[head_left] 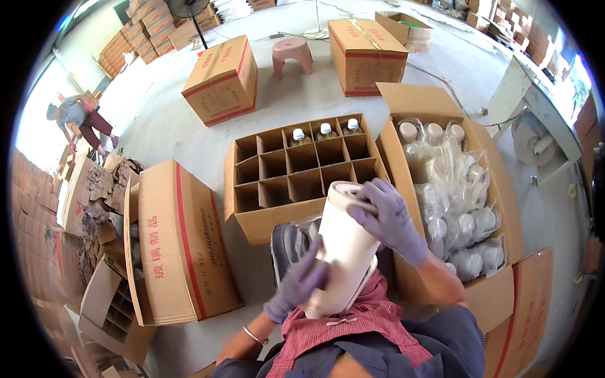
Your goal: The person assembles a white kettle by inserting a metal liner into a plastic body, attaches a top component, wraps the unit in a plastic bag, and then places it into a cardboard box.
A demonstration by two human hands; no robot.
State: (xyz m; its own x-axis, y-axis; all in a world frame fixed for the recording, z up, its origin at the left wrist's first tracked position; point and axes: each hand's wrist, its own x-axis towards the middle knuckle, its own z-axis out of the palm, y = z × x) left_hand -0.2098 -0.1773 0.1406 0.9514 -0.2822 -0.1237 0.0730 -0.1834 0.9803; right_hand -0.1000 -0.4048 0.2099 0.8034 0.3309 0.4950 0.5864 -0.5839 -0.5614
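A cream-white jug (340, 242), shaped like a thermos with a handle loop low on its right side, stands tilted over my lap. My left hand (299, 283), in a purple-grey glove, grips its lower left side. My right hand (389, 217), gloved alike, closes over the top rim and lid. Just beyond is an open carton (283, 217) with cardboard dividers; white-capped bottles (326, 130) sit in three of its far cells. At my right, a second open carton (512, 220) holds several plastic-wrapped jugs (466, 230), some with pinkish-beige lids.
A large carton (179, 246) stands at my left, near a divided carton (113, 315) and torn cardboard. Farther off are two closed cartons (220, 79) (367, 57), a pink stool (292, 57) and a fan (189, 9). Another person (82, 120) bends at the far left. A metal-framed table (535, 101) stands right.
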